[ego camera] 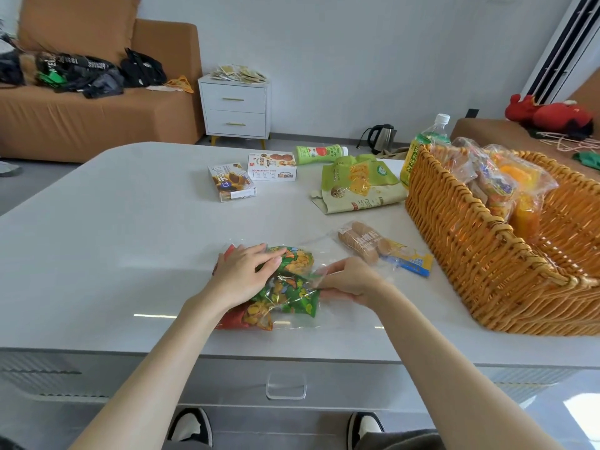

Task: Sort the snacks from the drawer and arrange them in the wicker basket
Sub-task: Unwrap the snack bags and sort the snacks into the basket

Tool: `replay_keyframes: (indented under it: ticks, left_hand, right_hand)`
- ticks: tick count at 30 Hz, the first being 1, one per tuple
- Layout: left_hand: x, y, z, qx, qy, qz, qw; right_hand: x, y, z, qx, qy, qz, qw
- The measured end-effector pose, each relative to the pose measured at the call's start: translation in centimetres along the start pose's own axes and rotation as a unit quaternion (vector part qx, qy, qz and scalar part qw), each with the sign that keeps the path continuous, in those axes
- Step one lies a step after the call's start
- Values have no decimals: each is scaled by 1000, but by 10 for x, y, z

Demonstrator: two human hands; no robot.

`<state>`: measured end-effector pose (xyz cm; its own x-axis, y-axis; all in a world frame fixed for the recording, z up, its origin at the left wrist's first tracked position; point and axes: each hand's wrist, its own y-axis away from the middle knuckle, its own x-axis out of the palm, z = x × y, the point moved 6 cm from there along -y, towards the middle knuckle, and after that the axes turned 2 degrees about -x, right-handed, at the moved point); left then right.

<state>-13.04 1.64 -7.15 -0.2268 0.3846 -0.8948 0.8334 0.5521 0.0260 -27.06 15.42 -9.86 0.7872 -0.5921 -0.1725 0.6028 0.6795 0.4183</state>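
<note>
A clear plastic bag of small green and red snack packets (285, 297) lies on the white table (113, 238) near its front edge. My left hand (242, 274) rests flat on top of the bag with straight fingers. My right hand (347, 282) pinches the bag's clear plastic at its right side. The wicker basket (470, 254) stands at the right with several wrapped snacks inside. A round-cracker pack (383, 246) lies between the bag and the basket. The drawer (285, 384) under the table front is shut.
Further back on the table are two snack boxes (232, 181) (272, 166), a green pouch (358, 183), a green bottle lying down (319, 154) and a yellow-labelled bottle (418, 157) behind the basket. A sofa, a white nightstand and a kettle stand beyond.
</note>
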Motion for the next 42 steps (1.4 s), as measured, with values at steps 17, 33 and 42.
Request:
replay_keyframes:
  ticks: [17, 33, 42]
  left_hand:
    - [-1, 5, -6, 25, -68, 25, 997]
    - [-12, 52, -52, 75, -83, -106, 988]
    - [10, 58, -35, 62, -203, 26, 977]
  right_hand:
    - [23, 12, -6, -35, 24, 40, 998]
    - [-38, 36, 27, -253, 321, -135, 903]
    - [-19, 25, 11, -252, 358, -203, 876]
